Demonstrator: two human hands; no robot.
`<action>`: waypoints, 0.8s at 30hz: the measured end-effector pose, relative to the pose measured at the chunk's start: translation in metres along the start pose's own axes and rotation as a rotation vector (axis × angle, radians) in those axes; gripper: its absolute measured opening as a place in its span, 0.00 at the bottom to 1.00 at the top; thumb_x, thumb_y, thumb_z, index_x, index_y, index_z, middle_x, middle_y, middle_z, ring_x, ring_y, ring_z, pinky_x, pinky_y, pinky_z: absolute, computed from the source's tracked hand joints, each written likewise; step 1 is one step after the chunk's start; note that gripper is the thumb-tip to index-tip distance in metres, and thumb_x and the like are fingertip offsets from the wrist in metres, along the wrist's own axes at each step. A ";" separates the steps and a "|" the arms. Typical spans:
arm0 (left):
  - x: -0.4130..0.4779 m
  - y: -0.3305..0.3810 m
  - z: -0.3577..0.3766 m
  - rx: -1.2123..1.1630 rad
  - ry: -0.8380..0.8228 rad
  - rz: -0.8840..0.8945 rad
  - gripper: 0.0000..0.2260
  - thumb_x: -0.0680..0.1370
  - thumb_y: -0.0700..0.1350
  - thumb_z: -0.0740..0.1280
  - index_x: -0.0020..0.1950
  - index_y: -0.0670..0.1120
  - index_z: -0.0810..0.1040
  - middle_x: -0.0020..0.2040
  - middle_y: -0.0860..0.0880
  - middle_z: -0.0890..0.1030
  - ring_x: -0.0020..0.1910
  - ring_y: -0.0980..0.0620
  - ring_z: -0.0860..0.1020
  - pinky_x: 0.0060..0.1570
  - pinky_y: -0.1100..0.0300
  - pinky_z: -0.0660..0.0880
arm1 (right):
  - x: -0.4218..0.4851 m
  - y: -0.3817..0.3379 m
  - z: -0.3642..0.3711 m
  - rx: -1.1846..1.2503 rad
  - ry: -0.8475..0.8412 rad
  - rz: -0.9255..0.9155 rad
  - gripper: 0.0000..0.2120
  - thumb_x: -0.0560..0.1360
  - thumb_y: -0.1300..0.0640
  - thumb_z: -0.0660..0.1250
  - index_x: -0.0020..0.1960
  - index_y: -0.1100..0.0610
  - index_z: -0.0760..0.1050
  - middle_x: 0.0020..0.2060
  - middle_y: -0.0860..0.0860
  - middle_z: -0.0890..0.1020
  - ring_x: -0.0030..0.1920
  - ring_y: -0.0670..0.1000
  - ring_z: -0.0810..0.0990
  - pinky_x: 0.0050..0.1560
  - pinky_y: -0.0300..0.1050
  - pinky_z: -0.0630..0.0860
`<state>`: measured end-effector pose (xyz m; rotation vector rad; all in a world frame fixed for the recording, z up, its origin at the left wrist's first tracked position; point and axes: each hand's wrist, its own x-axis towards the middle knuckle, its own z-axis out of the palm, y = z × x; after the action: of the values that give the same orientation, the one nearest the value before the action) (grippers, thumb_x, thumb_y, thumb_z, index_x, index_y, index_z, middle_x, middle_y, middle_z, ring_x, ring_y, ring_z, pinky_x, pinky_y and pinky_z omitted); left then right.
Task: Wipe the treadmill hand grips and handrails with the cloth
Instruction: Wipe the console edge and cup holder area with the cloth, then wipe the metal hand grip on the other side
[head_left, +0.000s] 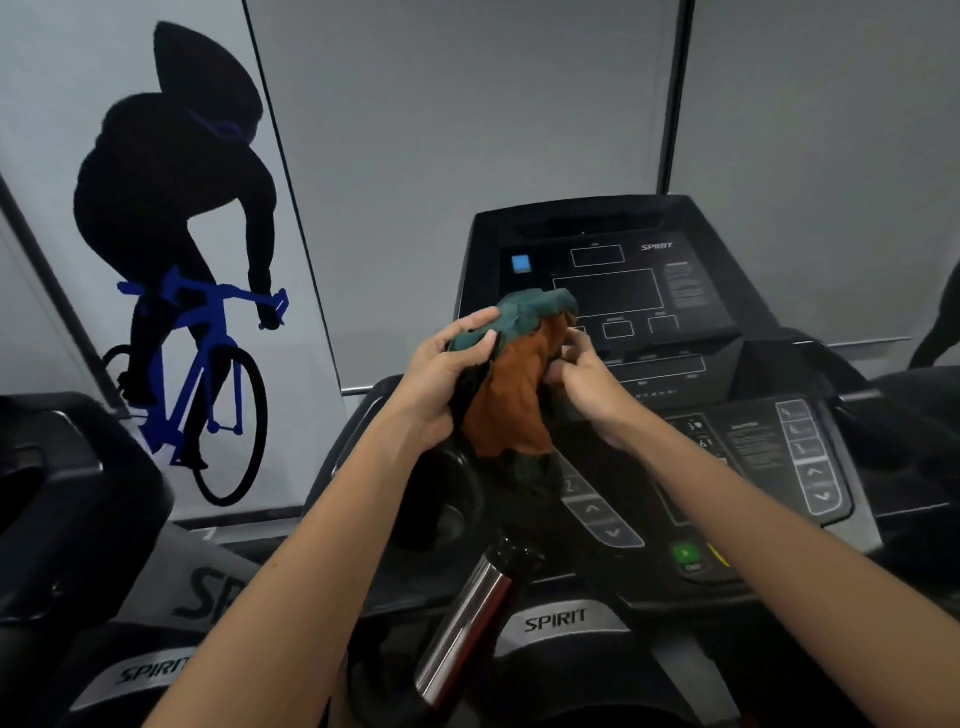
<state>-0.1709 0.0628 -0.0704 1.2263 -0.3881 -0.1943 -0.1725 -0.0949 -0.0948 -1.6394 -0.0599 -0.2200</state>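
Place type: gym or fitness room
Main machine: treadmill console (613, 291) with dark display windows and printed instruction panels
Controls: arrow keypad (811, 462) and green start button (685, 554) on the lower panel
Branding: SPIRIT badge (555, 621) on the crossbar; same name on the display face
Adjacent unit: second machine (78, 493) at left, just beside, carrying the same brand label
Wall decor: cyclist silhouette graphic (176, 249), black rider on a blue bicycle
Walls: plain grey panels (467, 104) divided by dark vertical strips
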 end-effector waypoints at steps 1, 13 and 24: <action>0.002 0.001 0.006 -0.008 -0.007 0.005 0.11 0.77 0.37 0.63 0.51 0.51 0.79 0.52 0.46 0.81 0.49 0.50 0.81 0.45 0.59 0.78 | 0.001 -0.001 -0.006 0.054 -0.009 0.015 0.20 0.74 0.68 0.57 0.64 0.54 0.64 0.52 0.54 0.74 0.55 0.54 0.74 0.60 0.52 0.70; 0.008 -0.016 0.096 -0.011 0.112 0.052 0.10 0.77 0.37 0.65 0.53 0.50 0.79 0.56 0.44 0.81 0.53 0.47 0.80 0.50 0.55 0.79 | -0.038 -0.015 -0.116 0.327 0.066 -0.019 0.08 0.77 0.65 0.59 0.48 0.56 0.76 0.47 0.56 0.81 0.54 0.58 0.79 0.59 0.56 0.75; -0.015 -0.067 0.195 -0.024 0.196 0.018 0.11 0.75 0.36 0.67 0.52 0.50 0.79 0.50 0.47 0.82 0.44 0.52 0.82 0.44 0.58 0.81 | -0.098 -0.012 -0.222 0.235 0.173 -0.023 0.08 0.76 0.65 0.61 0.45 0.54 0.76 0.44 0.55 0.81 0.48 0.55 0.80 0.53 0.52 0.77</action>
<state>-0.2566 -0.1251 -0.0806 1.2060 -0.2264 -0.0622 -0.2942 -0.3052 -0.0859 -1.3814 0.0268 -0.3583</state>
